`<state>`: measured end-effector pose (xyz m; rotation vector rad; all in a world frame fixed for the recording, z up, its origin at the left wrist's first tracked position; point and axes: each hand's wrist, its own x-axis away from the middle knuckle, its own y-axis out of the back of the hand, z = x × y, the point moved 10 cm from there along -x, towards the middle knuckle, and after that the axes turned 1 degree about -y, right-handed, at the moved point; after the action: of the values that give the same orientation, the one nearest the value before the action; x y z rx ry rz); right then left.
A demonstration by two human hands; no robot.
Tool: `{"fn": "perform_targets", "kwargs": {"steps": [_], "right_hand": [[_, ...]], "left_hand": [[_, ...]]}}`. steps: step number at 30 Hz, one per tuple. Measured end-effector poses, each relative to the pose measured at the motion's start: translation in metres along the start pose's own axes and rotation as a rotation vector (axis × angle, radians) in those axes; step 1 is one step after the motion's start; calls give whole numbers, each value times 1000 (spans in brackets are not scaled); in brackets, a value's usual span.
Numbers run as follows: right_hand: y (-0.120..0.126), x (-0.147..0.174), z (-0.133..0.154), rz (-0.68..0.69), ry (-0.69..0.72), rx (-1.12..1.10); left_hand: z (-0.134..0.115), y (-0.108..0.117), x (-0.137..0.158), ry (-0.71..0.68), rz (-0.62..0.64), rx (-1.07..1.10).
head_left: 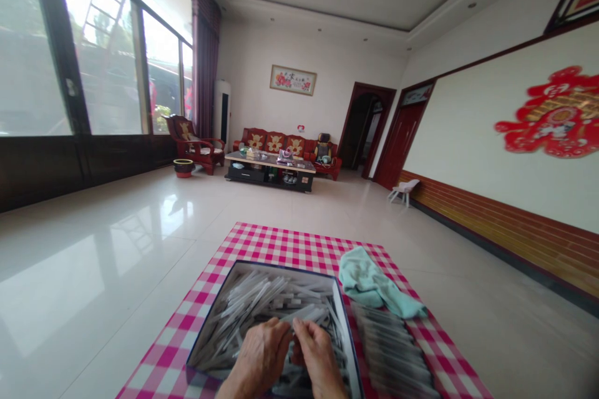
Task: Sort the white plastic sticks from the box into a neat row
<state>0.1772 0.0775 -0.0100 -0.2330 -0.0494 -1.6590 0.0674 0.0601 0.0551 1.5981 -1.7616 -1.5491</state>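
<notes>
A shallow box (pixel 342 305) with a dark blue rim and pale inner walls holds a heap of thin, translucent plastic strips or sleeves (pixel 248 299), some with dark parts. Over the front of this heap, my left hand (pixel 264 349) and my right hand (pixel 316 349) come together. The fingers of both are closed in a pinch, tips nearly touching. Whatever lies between them is small and mostly hidden by the fingers. To the right of the box is a row of slim, dark and clear pieces (pixel 393 352), laid side by side and blurred.
A crumpled mint-green cloth (pixel 369 280) lies beyond the row. Everything rests on a pink-and-white checked tablecloth (pixel 196 312). Farther off stand a low coffee table (pixel 269 165), a wooden sofa (pixel 276 137), an armchair (pixel 196 143), a red pot (pixel 183 168) and a small white stool (pixel 403 190).
</notes>
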Motion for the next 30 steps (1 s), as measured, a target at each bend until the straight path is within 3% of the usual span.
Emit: {"fn": "perform_targets", "kwargs": {"steps": [6, 13, 20, 26, 30], "right_hand": [[-1, 3, 2, 11, -39, -18], [-3, 2, 3, 21, 18, -38], [35, -2, 13, -240, 139, -157], [29, -1, 19, -161, 160, -175], [36, 6, 33, -280, 335, 0]], "left_hand": [[1, -1, 1, -3, -4, 4], [1, -5, 0, -13, 19, -12], [5, 3, 1, -10, -116, -111], [8, -1, -1, 14, -65, -102], [13, -4, -1, 32, -58, -97]]}}
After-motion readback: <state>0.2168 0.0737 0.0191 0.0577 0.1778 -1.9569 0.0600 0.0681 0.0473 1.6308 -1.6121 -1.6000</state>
